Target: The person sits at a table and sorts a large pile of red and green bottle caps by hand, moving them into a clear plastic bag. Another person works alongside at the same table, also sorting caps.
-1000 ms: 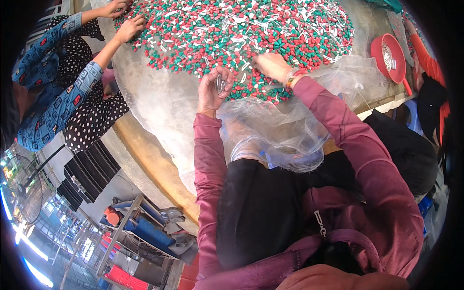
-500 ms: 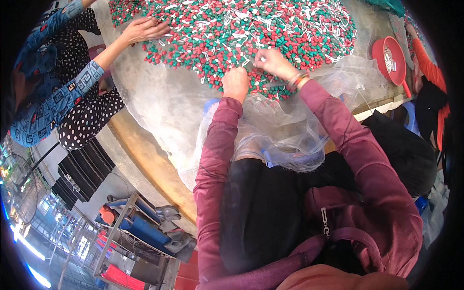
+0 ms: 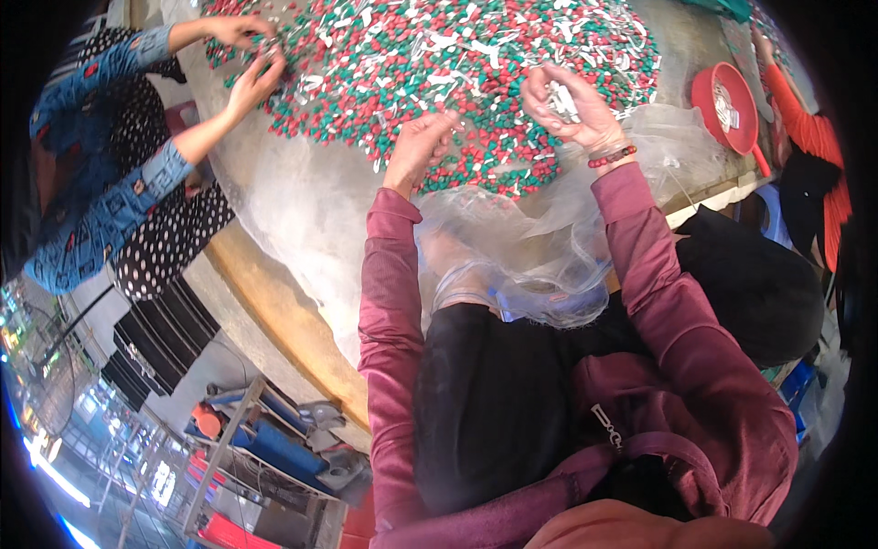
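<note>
A wide pile of small red, green and white pieces [image 3: 366,101] covers the table before me, with thin white strips scattered through it. My right hand [image 3: 590,114], palm turned up and fingers curled, holds several small white pieces [image 3: 562,101] above the pile's right part. At the near edge of the pile is my left hand [image 3: 421,151], its fingers pinched together; whatever is between them is too small to make out. A sheer white net [image 3: 512,229] lies under the pile's near edge and hangs over my lap.
A red long-handled strainer [image 3: 702,91] with white pieces in it stands at the right. On the left, a co-worker's hands [image 3: 251,87] work at the pile. Another person in an orange sleeve [image 3: 794,110] is at far right. A metal rack [image 3: 224,457] stands lower left.
My hands have moved apart: the right one rightward, turning palm up to show white pieces, the left one slightly leftward. The co-worker's two hands have come together at the pile's left edge.
</note>
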Tool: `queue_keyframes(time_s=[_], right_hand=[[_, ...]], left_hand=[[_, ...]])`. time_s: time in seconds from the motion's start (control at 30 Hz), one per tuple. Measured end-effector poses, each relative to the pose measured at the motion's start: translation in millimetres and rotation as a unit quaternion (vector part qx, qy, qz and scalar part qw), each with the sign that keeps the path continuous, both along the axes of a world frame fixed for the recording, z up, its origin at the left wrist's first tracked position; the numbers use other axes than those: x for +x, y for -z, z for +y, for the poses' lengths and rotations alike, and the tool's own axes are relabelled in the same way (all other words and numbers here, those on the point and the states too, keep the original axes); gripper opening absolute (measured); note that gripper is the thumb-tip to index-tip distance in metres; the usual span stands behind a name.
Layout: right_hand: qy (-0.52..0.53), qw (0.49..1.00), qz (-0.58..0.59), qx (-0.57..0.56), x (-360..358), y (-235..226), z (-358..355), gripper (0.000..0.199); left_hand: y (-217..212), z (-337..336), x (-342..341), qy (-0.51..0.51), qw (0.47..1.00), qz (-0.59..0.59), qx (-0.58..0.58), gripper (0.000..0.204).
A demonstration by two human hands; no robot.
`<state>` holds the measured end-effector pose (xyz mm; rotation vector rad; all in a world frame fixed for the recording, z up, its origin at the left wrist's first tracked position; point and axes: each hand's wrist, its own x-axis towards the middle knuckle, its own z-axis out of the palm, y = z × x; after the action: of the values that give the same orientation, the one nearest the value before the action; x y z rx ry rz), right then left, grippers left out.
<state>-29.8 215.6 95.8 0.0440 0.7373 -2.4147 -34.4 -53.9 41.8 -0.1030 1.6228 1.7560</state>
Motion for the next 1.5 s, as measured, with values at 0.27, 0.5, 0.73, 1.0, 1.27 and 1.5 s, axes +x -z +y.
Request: queue_keyframes(time_s=[0.27, 0.5, 0.73, 1.0, 1.27, 1.5], right_hand=[[0.256, 0.853, -0.316, -0.328, 30, 46, -17, 0.036], [0.183, 0.914, -0.194, -0.306, 31, 53, -29, 0.045], [0.097, 0.908, -0.261, -0.312, 45, 67, -69, 0.043], [0.325, 0.92, -0.184, -0.121, 14, 16, -63, 0.022], [0.461, 0.873, 0.097, -0.128, -138, -124, 144, 0.055], [0.462, 0.846, -0.023, -0.264, -167, -72, 253, 0.057]], left_hand=[[35, 43, 2, 0.301, 0.617, 0.497, -0.532, 0.01], [-7, 36, -20, 0.159, 0.827, 0.302, -0.446, 0.024], [-108, 62, -22, 0.27, 0.82, 0.368, -0.346, 0.029], [-190, 113, -8, 0.122, 0.743, 0.57, -0.329, 0.027], [-195, 30, -19, 0.011, 0.771, 0.476, -0.423, 0.018], [-130, -29, -2, 0.003, 0.768, 0.451, -0.456, 0.021]])
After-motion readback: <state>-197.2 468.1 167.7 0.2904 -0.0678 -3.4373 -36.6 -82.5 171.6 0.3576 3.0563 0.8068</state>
